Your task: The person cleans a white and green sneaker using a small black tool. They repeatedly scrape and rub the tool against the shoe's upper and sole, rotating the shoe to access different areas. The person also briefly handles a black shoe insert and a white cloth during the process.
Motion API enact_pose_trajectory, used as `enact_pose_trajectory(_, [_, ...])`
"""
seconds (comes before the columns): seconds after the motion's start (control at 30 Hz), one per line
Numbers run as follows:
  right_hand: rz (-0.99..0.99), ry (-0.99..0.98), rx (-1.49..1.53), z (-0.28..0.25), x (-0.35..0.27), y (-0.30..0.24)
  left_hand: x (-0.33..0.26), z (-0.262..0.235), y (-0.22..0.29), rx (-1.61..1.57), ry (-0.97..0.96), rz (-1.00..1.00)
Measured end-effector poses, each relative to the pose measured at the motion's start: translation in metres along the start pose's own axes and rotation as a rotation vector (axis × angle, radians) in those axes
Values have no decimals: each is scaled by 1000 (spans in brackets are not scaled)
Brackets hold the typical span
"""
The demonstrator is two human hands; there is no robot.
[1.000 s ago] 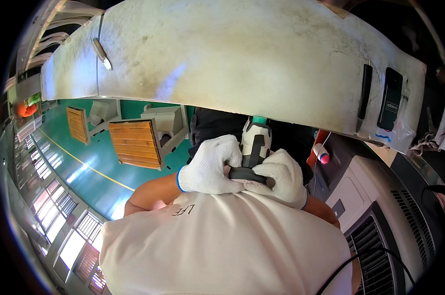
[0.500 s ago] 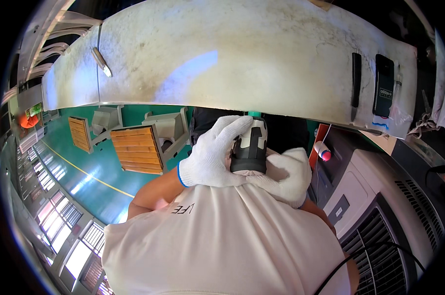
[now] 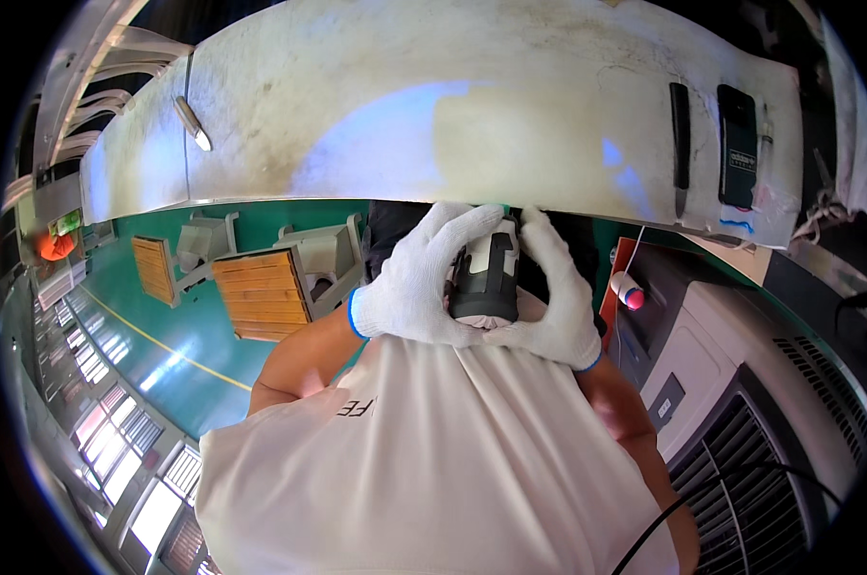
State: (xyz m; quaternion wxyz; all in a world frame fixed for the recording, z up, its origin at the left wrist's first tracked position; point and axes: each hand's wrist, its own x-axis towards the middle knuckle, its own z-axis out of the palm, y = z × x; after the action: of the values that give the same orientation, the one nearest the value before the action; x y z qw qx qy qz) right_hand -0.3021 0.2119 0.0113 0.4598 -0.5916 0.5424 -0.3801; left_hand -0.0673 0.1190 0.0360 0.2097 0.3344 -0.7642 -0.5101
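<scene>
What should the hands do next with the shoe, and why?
Perhaps curl the right hand more snugly around the shoe: a gap shows between that palm and the shoe, while the left hand lies along its other side.

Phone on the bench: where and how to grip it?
Likely best by the two long edges of the phone, toward its far end, right hand from above. It lies flat, lengthwise away from the person, so its width suits a pinch. Bench shows between it and the black bar; clear plastic crowds its near right corner.
</scene>
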Motion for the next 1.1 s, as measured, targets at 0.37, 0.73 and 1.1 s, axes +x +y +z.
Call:
enact_pose_trajectory(0.37, [-101,12,183,-42,-6,-134,14,-26,99,132,341,773])
enact_pose_trajectory(0.73, [-317,102,163,-13,21,-81,-13,-32,101,550,258,283])
enact_pose_trajectory(1.1, [-404,148,345,4,41,-74,-18,-35,83,534,368,288])
